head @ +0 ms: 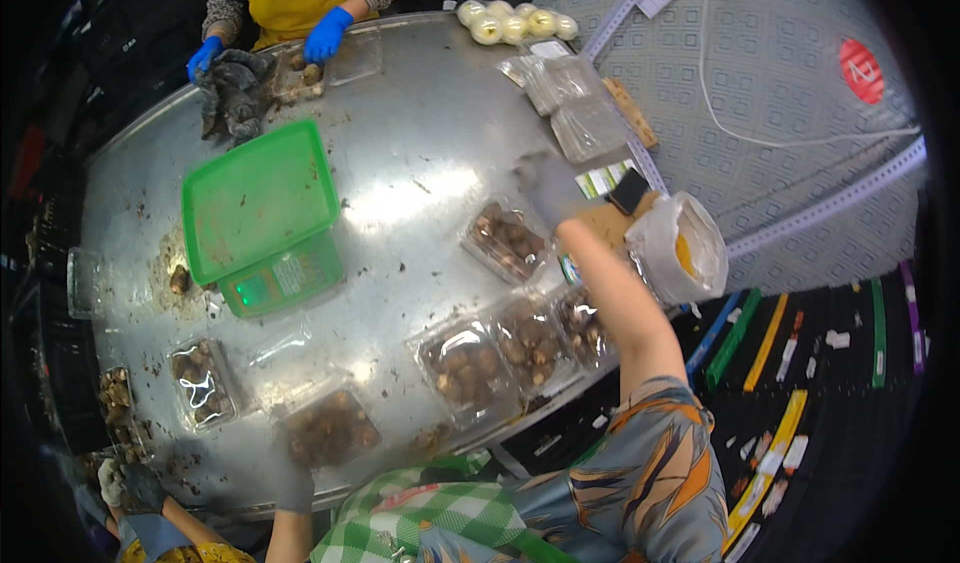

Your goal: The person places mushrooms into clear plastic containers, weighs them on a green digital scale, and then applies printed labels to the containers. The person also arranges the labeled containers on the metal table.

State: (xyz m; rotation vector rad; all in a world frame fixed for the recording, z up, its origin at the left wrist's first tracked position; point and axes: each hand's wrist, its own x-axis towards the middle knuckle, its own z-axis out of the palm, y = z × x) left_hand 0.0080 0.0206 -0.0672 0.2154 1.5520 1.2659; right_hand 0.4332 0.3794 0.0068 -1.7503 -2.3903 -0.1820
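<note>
My left hand (293, 480), in a grey glove, is at the left edge of a tray of brown taro-like tubers (334, 429) near the table's front edge. Blur hides whether its fingers grip that tray. Stretched out to the right, my right hand (551, 180), also grey-gloved, is smeared by motion above the metal table (390, 135); its finger shape is unclear. Just below it sits a wrapped tray of tubers (507, 240). Along the front edge stand clear packs of tubers (461, 368), (529, 342), partly behind my right forearm.
A green weighing scale (262, 203) stands left of centre. Stacked clear containers (585, 124), a dark phone-like object (628, 192) and a white bag-lined bin (679, 252) line the right side. Across, a co-worker's blue-gloved hand (327, 36) touches tubers; another person's gloved hands (135, 484) are lower left.
</note>
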